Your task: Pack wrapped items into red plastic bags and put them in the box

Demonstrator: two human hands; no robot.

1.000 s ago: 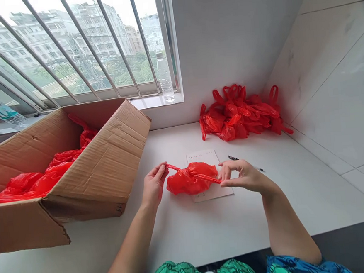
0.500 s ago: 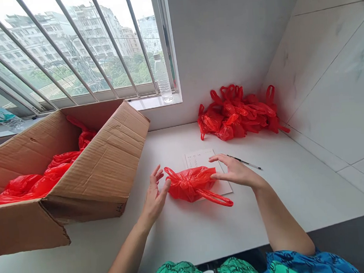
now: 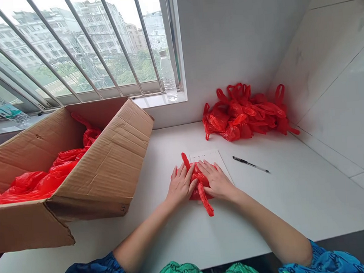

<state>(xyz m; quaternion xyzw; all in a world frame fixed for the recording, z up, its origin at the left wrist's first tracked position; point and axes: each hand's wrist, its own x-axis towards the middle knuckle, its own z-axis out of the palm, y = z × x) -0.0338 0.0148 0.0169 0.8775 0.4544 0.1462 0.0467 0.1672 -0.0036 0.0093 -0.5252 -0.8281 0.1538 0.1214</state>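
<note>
A knotted red plastic bag (image 3: 200, 180) lies on a white sheet of paper (image 3: 223, 160) in the middle of the table. Its two handle loops stick out, one away from me and one toward me. My left hand (image 3: 180, 183) rests flat on the bag's left part, fingers stretched out. On the bag's right part lies my right hand (image 3: 216, 180), also flat with fingers extended. What the bag contains is hidden. Most of the paper is covered by the bag and hands; some writing shows along its top. A black pen (image 3: 251, 164) lies to the right of the paper.
A large open cardboard box (image 3: 108, 158) holding red plastic bags (image 3: 47, 175) stands at the left. Against the back wall is a heap of red bags (image 3: 245, 111). A clear bottle (image 3: 168, 77) stands on the windowsill, and another bottle (image 3: 7, 111) is at far left.
My hands have come in from either side of the red bag and now press flat on top of it. The bag looks turned and flatter, its handles now pointing away and toward me.
</note>
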